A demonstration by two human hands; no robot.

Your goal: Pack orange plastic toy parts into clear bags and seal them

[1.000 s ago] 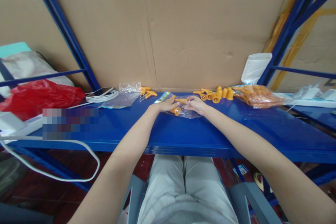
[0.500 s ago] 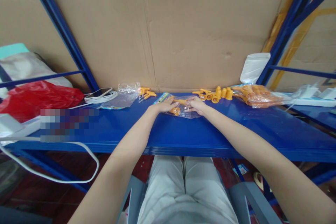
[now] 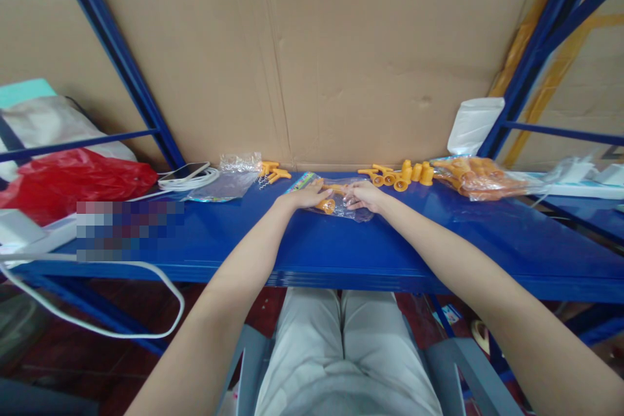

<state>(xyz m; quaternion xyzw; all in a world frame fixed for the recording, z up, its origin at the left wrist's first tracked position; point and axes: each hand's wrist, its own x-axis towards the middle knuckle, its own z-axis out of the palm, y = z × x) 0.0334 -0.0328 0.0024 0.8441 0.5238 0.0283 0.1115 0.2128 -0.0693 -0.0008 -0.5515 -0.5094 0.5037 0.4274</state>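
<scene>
A clear plastic bag point(image 3: 358, 213) with a colourful printed header lies on the blue shelf top, yellow-orange plastic parts point(image 3: 327, 206) inside it. My left hand point(image 3: 308, 196) rests flat on the bag's left side, near the header, its fingers stretched out toward the parts. At the other end my right hand point(image 3: 364, 195) has its fingers curled on the bag's plastic; its fingertips are partly hidden. Just beyond my right hand stand several loose yellow-orange cups point(image 3: 426, 174) and handled pieces point(image 3: 389, 178).
Yellow pieces with metal spirals point(image 3: 277, 175) and a flat clear bag point(image 3: 227, 183) lie left. A filled bag of orange parts point(image 3: 472, 177) sits right. White cable point(image 3: 199, 181), a red plastic bag point(image 3: 80, 175) and blue posts point(image 3: 121, 58) flank the shelf. Cardboard point(image 3: 365, 58) stands behind.
Both hands stay at the bag in nearly the same place. The fingers of my right hand have shifted slightly on the plastic.
</scene>
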